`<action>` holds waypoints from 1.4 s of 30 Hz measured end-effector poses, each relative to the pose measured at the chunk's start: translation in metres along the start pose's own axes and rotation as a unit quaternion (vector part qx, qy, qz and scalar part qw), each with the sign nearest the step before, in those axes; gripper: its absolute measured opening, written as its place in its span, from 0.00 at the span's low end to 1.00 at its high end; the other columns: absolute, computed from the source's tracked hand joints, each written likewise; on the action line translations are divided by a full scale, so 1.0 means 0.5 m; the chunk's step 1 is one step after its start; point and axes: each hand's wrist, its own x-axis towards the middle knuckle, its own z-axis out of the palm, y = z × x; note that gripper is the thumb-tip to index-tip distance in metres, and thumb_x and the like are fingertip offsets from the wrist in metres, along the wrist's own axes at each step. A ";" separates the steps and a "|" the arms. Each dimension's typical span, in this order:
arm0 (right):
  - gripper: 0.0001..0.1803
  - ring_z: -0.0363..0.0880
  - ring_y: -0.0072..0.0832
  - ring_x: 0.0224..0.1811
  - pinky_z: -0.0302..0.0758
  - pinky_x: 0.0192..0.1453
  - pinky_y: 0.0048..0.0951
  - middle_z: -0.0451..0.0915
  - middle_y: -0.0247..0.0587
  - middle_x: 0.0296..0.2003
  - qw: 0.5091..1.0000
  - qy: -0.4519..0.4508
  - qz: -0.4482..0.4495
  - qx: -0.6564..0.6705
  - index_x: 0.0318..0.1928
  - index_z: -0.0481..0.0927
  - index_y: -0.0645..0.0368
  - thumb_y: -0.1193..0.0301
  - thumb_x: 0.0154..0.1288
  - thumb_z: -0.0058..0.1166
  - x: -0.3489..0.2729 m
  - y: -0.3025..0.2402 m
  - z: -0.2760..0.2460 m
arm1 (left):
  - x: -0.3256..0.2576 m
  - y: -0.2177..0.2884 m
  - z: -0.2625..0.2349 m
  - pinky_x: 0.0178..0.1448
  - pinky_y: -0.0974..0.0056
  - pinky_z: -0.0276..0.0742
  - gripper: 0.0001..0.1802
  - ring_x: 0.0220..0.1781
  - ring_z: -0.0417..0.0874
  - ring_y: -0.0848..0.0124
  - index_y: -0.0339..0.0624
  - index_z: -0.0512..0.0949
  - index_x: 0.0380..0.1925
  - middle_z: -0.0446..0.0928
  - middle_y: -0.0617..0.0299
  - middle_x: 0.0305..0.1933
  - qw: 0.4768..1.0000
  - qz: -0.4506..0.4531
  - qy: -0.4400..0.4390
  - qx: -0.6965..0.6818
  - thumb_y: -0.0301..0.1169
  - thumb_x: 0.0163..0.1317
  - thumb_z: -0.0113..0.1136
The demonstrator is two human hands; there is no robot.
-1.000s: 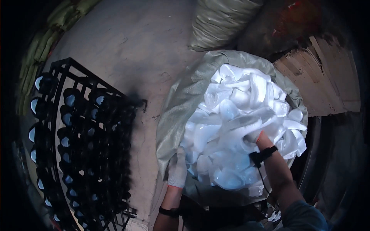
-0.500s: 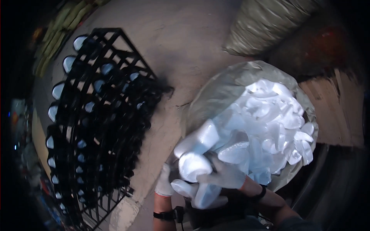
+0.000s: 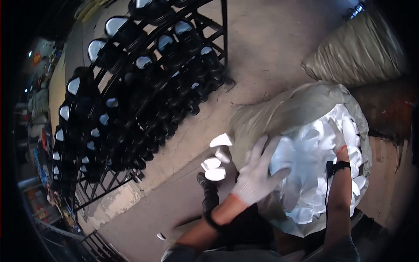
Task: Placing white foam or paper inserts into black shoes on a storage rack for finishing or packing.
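A large grey-green sack (image 3: 301, 105) gapes at the right, filled with glossy white, curved, toe-shaped pieces (image 3: 307, 183). My left hand (image 3: 257, 177), in a white knit glove, is over the sack's near-left rim with its fingers spread and nothing held. Farther right, my gloved right hand (image 3: 337, 137) reaches in among the white pieces. Its fingers blend into them, so I cannot see whether they grip one. Several loose white pieces (image 3: 214, 168) are left of the sack, beside my left hand; whether they rest on the floor or are falling I cannot tell.
A black metal rack (image 3: 224, 35) at the left carries rows of black shoe-like items (image 3: 113, 56) with whitish parts. Another filled sack (image 3: 358, 52) stands at the far right. Cardboard (image 3: 384, 174) leans beside the open sack. A small white piece (image 3: 161, 236) lies on the floor.
Both hands were together around a bunch of white pieces near my body. They have since parted: the right went into the sack, the left let go. The view has shifted too.
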 end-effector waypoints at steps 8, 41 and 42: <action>0.37 0.76 0.36 0.75 0.80 0.69 0.42 0.75 0.47 0.77 0.972 -0.212 -0.018 0.101 0.84 0.67 0.62 0.53 0.88 0.51 -0.269 -0.073 0.153 | 0.014 -0.168 0.070 0.88 0.52 0.62 0.48 0.89 0.63 0.49 0.50 0.58 0.89 0.64 0.39 0.87 0.922 -0.217 -0.043 -0.317 0.57 0.79 0.64; 0.30 0.85 0.34 0.53 0.82 0.61 0.38 0.87 0.45 0.55 0.968 -0.228 0.019 0.104 0.70 0.82 0.67 0.57 0.79 0.62 -0.245 0.273 0.110 | -0.129 -0.081 0.107 0.86 0.41 0.67 0.54 0.83 0.71 0.39 0.47 0.59 0.86 0.64 0.32 0.84 0.985 -0.067 -0.152 0.036 0.58 0.69 0.73; 0.30 0.85 0.34 0.53 0.82 0.61 0.38 0.87 0.45 0.55 0.967 -0.239 0.012 0.091 0.70 0.82 0.67 0.57 0.78 0.62 -0.284 0.254 0.122 | -0.139 -0.094 0.117 0.86 0.41 0.67 0.54 0.83 0.71 0.39 0.47 0.59 0.86 0.64 0.32 0.84 0.986 -0.076 -0.146 0.035 0.58 0.69 0.73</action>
